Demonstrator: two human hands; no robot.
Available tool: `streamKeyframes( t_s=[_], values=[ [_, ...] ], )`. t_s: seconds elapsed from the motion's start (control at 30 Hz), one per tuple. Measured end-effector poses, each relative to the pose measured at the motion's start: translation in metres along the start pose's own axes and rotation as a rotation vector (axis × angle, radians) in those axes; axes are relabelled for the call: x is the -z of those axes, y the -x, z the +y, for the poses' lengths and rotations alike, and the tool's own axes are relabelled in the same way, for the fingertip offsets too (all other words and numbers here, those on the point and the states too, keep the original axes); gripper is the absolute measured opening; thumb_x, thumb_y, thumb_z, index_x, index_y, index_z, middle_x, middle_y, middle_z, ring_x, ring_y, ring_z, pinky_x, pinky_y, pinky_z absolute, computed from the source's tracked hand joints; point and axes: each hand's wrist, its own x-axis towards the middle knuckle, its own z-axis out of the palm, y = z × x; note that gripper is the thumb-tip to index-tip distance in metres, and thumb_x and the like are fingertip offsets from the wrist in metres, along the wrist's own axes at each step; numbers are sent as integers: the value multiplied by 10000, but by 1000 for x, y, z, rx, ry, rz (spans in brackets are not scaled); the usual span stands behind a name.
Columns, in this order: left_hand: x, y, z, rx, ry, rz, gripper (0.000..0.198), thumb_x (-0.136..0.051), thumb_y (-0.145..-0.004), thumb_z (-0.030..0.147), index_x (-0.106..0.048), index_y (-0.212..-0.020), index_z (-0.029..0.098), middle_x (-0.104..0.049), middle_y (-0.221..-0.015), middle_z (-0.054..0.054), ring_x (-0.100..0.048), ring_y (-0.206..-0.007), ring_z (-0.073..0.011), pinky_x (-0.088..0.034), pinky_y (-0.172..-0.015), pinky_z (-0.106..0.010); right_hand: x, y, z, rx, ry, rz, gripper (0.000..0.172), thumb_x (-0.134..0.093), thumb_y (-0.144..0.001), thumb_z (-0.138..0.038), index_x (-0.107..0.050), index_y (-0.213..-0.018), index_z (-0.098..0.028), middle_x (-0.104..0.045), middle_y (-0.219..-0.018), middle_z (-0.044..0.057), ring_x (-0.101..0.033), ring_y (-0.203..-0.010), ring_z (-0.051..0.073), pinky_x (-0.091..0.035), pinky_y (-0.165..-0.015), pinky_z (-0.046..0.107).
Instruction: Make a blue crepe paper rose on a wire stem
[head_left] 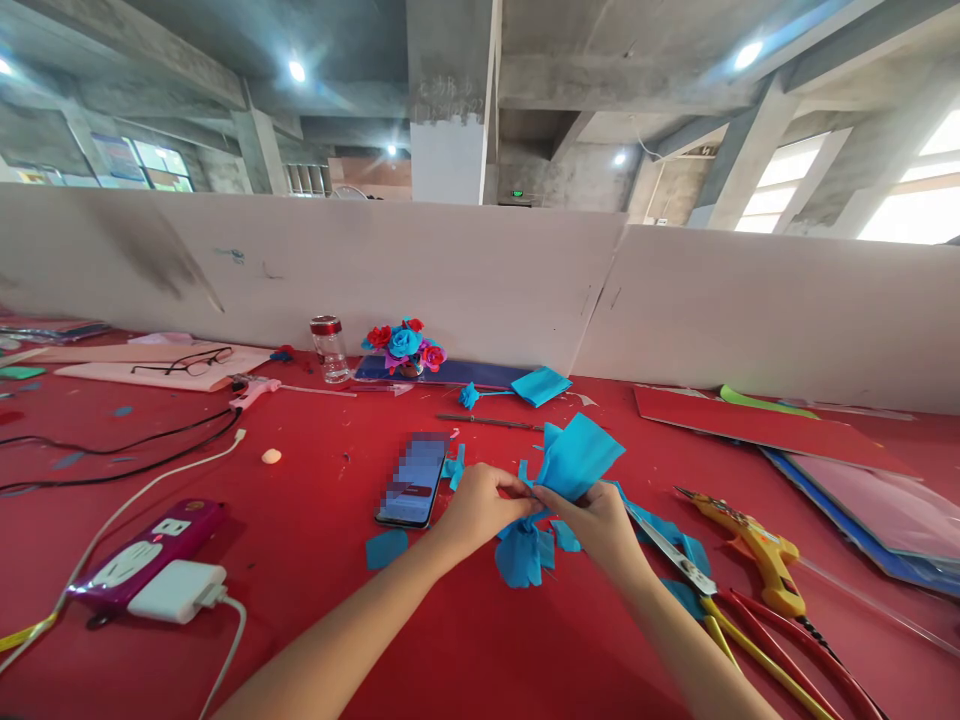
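My left hand (480, 510) and my right hand (600, 525) meet over the red table (315, 560), both pinched on a piece of blue crepe paper (574, 460). The paper fans upward above my fingers and bunches into a ruffled lump (523, 555) below them. Small blue paper scraps (386, 548) lie around. A phone (412, 478) rests face up just left of my left hand.
Scissors (675, 555) and a yellow glue gun (757, 550) lie to the right. A purple power strip with a white charger (161, 570) and cables sits at left. A paper flower bouquet (403, 345), a jar (328, 348), glasses (191, 362) and coloured sheets (750, 415) line the white partition.
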Motion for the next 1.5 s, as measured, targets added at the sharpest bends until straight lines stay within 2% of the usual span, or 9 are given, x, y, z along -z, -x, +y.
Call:
streamKeyframes(
  t_s=[0.17,0.23,0.4,0.53,0.8,1.0,1.17,1.4,1.5],
  values=[
    [-2,1,-2,-26,-10,5,205,-616,-651,329,-692,-656,140,-631,-625,-21,-539,-624,-149,-361,-537,-217,0,2,-1,20,6,7,439,-667,-598,-429,-372,-390,-180,-232,-385,-86,-169,-396,44,-116,-375,223],
    [-3,2,-2,-36,32,-13,199,-616,-656,330,-691,-684,148,-630,-644,-17,-523,-617,-136,-352,-540,-216,1,3,-5,8,-41,-2,407,-675,-596,-413,-408,-404,-173,-274,-387,-82,-191,-388,42,-137,-370,218],
    [-1,1,-1,-13,210,-184,228,-571,-708,347,-686,-713,151,-548,-557,19,-423,-524,-87,-304,-491,-206,5,2,-12,4,-273,-5,322,-720,-547,-383,-513,-433,-165,-450,-423,-50,-345,-397,68,-278,-398,222],
    [0,0,-1,14,224,-175,272,-595,-685,394,-673,-628,139,-448,-472,43,-327,-456,-62,-252,-447,-207,5,1,-11,18,-256,-18,293,-711,-564,-392,-560,-465,-161,-492,-445,-34,-379,-408,80,-288,-401,222],
    [-1,-2,-5,107,300,-129,252,-692,-569,389,-700,-660,154,-648,-609,-24,-538,-577,-140,-372,-535,-230,3,2,-6,29,-125,-63,419,-672,-619,-412,-383,-424,-179,-293,-389,-77,-199,-380,41,-145,-358,214],
    [-3,-2,-5,113,314,-109,264,-702,-556,393,-669,-621,140,-580,-534,10,-472,-506,-100,-323,-485,-211,4,0,0,47,-210,-96,318,-648,-666,-381,-488,-498,-162,-391,-454,-54,-282,-418,54,-237,-382,201],
    [0,0,-1,55,251,-198,329,-619,-646,444,-620,-529,136,-436,-438,50,-354,-450,-66,-233,-447,-213,2,1,-3,37,-315,-82,284,-702,-605,-349,-521,-484,-166,-479,-464,-39,-410,-441,83,-359,-429,215],
    [-2,0,-5,92,389,-263,237,-681,-597,385,-689,-651,154,-644,-634,-20,-555,-625,-141,-404,-593,-240,8,-2,-3,-130,-655,-126,197,-714,-604,-304,-576,-530,-184,-589,-503,-27,-532,-441,111,-443,-445,230],
    [-2,1,-3,97,441,-342,222,-687,-598,363,-698,-685,159,-671,-702,-37,-582,-697,-157,-430,-668,-262,13,-2,-4,-204,-782,-224,166,-727,-574,-314,-612,-587,-194,-623,-579,-20,-565,-475,132,-467,-467,260]
  ],
)
